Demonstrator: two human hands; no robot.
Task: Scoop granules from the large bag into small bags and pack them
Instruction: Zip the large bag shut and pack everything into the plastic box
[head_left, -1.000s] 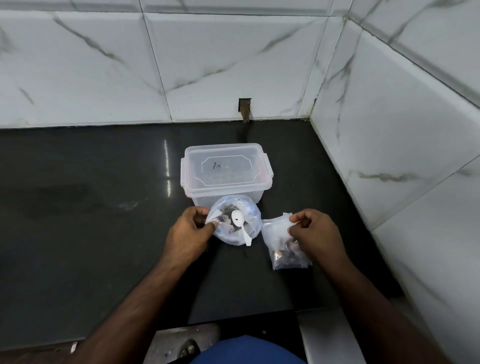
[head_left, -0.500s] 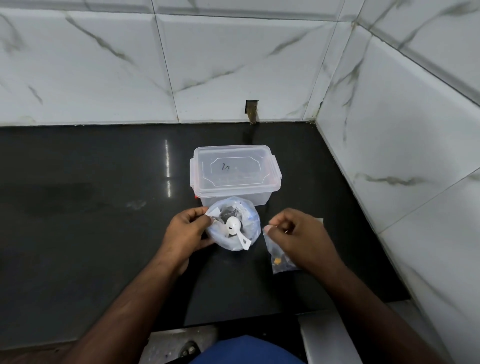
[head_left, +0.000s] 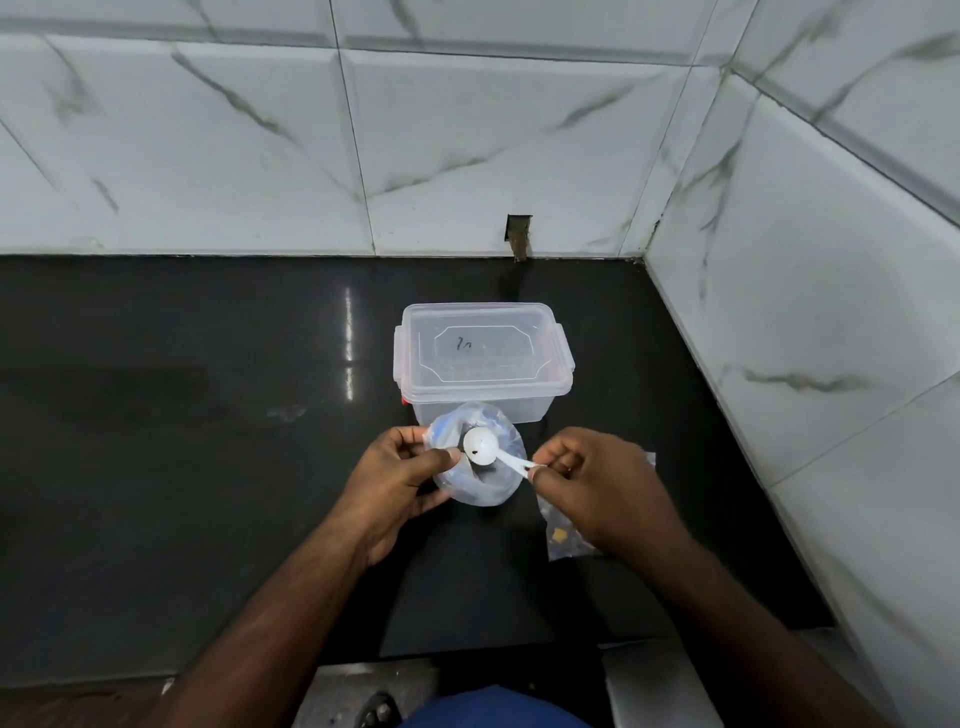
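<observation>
Only had the head view to go on, so here's what it gave me. The left hand (head_left: 397, 475) was at the left side of the large bag (head_left: 475, 454), thumb and fingers curled in and pinching the clear plastic at the rim so the mouth stood open. The bag sat on the black counter (head_left: 182, 441), right up against the front of the clear lidded container (head_left: 485, 361); I couldn't tell whether the two actually touched.

The right hand (head_left: 597, 488) was just right of the bag, fingers curled with the thumb and forefinger clamped on the handle end of the white plastic spoon (head_left: 491, 451). The spoon's round bowl hung over the open mouth of the bag, with a tiny dark speck or two on its edge. I couldn't make out the granules inside the bag, just bluish and dark patches through the plastic.

A small bag (head_left: 563, 535) lay flat on the counter under and behind the right hand, mostly covered by it. There was something yellowish and some dark bits showing through it, too small to say more.

The container's lid was on, with a red tab at its lower left corner. White marble-look tiles (head_left: 467, 145) ran along the back and the right side, with a small dark hole (head_left: 518, 236) in the back wall just above the counter.
</observation>
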